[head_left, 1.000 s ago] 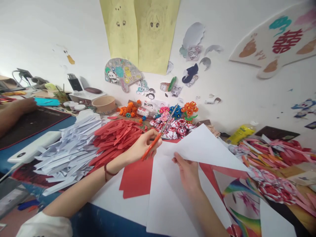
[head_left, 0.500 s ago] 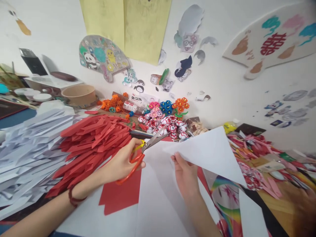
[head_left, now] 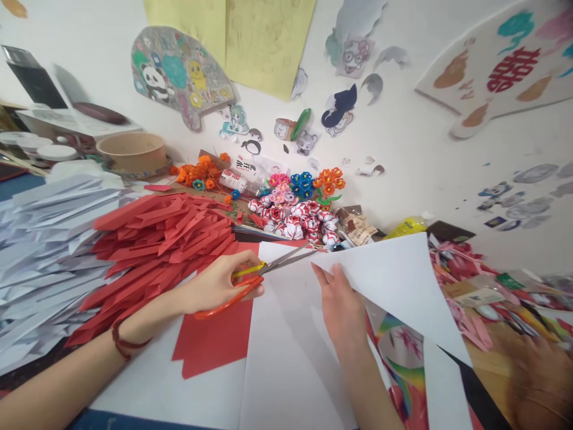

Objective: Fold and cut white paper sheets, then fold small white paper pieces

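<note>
In my left hand [head_left: 228, 283] is a pair of scissors [head_left: 253, 280] with orange and yellow handles. Their slightly parted blades point right, above a large white sheet of paper [head_left: 286, 346]. My right hand [head_left: 342, 304] grips that paper near its turned-over part, a white flap [head_left: 394, 275] slanting off to the right. Its thumb and forefinger are close to the blade tips, though apart from them. Red paper [head_left: 215, 346] lies partly beneath the white sheet on the left.
Piles of folded white strips [head_left: 58, 251] and red strips [head_left: 165, 239] are on the left. Red-and-white paper flowers [head_left: 299, 218] stand by the wall. Another person's blurred hand [head_left: 541, 376] is at the right edge, near pink scraps [head_left: 470, 328].
The scissors have tilted flatter, and their blades have closed somewhat. My right hand has shifted slightly right with the flap. The camera view has also moved a little.
</note>
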A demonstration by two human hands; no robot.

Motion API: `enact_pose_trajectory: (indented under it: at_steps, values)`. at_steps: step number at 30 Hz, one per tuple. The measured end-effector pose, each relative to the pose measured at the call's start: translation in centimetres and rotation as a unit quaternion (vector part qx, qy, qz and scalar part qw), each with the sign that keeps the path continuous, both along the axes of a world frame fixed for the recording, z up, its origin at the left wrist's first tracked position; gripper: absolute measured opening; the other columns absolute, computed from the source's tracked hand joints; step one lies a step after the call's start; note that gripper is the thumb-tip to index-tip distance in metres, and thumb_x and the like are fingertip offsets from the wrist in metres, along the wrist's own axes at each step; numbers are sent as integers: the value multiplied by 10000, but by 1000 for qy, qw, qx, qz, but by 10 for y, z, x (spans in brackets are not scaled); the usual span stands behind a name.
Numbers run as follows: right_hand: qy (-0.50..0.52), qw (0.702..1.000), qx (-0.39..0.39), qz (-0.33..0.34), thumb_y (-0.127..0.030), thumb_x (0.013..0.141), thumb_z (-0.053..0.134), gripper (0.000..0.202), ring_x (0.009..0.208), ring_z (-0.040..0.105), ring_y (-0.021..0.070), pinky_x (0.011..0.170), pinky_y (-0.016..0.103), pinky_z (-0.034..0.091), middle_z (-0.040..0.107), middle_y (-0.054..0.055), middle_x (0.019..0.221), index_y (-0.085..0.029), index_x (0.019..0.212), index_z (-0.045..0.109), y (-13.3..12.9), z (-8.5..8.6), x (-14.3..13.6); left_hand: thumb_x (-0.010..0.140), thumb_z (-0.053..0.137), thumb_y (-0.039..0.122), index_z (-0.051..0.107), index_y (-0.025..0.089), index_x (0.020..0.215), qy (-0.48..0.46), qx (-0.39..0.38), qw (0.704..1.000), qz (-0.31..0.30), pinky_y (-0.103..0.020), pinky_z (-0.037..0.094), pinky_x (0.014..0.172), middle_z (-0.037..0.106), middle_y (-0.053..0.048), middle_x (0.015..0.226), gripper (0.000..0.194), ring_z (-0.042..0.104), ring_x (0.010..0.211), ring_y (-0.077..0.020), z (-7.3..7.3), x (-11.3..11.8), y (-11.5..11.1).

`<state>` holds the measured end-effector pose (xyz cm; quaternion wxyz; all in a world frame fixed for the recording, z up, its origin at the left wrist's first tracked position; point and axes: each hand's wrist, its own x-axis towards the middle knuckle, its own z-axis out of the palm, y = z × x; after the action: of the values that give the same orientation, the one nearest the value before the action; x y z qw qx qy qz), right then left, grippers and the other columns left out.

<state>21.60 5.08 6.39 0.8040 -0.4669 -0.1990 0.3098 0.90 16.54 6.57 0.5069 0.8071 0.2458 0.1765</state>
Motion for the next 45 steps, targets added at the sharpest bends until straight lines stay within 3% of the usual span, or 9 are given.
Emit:
enact_pose_trajectory:
  at_steps: [8, 12, 16, 20, 26, 33, 45]
  values:
    - [-25, 998, 41, 36, -240, 746, 782, 389, 970, 673, 191, 914, 490, 577, 730, -1, 1054, -275, 1122, 689, 1, -2, 4, 809, 670, 462, 567, 196, 1024, 17, 3, 999, -31, -282, 514, 794, 661, -30, 976, 357, 634, 878, -183, 6, -4, 2]
    - [-44, 998, 43, 32, -226, 768, 763, 367, 969, 679, 192, 897, 477, 588, 730, 2, 1083, -278, 1126, 699, 0, 0, 3, 795, 682, 481, 585, 193, 1018, 35, 27, 999, -27, -250, 489, 735, 678, -20, 952, 377, 630, 829, -168, 8, -4, 2]
    - [-61, 997, 36, 17, -233, 763, 762, 479, 1054, 658, 233, 878, 498, 595, 702, 32, 1164, -274, 1226, 648, 0, 3, 1, 767, 697, 521, 617, 194, 1028, 53, 57, 997, -11, -226, 453, 665, 686, -8, 887, 426, 605, 756, -150, 9, -4, 1]
    - [-71, 997, 26, 11, -229, 750, 767, 530, 1083, 649, 247, 894, 516, 587, 688, 39, 1203, -284, 1258, 626, -1, 6, 0, 752, 694, 558, 643, 193, 1025, 59, 91, 994, 4, -202, 377, 567, 648, 18, 766, 459, 514, 632, -111, 8, -4, 1]
    - [-94, 995, 32, -8, -206, 735, 773, 450, 1032, 674, 235, 906, 521, 580, 736, 13, 1066, -283, 1168, 680, -3, 8, -1, 733, 701, 587, 662, 209, 1001, 60, 133, 989, 24, -190, 315, 523, 540, 59, 627, 464, 403, 558, -87, 9, -4, 1]
    - [-117, 992, -13, -50, -230, 729, 780, 318, 1048, 665, 238, 982, 547, 526, 749, 12, 985, -243, 1042, 725, -5, 5, 1, 726, 703, 587, 669, 201, 1000, 61, 111, 992, 27, -197, 373, 549, 622, 30, 667, 475, 500, 583, -106, 7, -3, 0]
    - [-113, 992, -7, -56, -219, 714, 784, 390, 1045, 659, 240, 956, 558, 540, 744, 18, 1011, -248, 1094, 702, -3, 8, -2, 724, 695, 598, 674, 199, 952, 64, 94, 993, 30, -185, 376, 528, 621, 32, 646, 460, 477, 568, -97, 7, -4, -1]
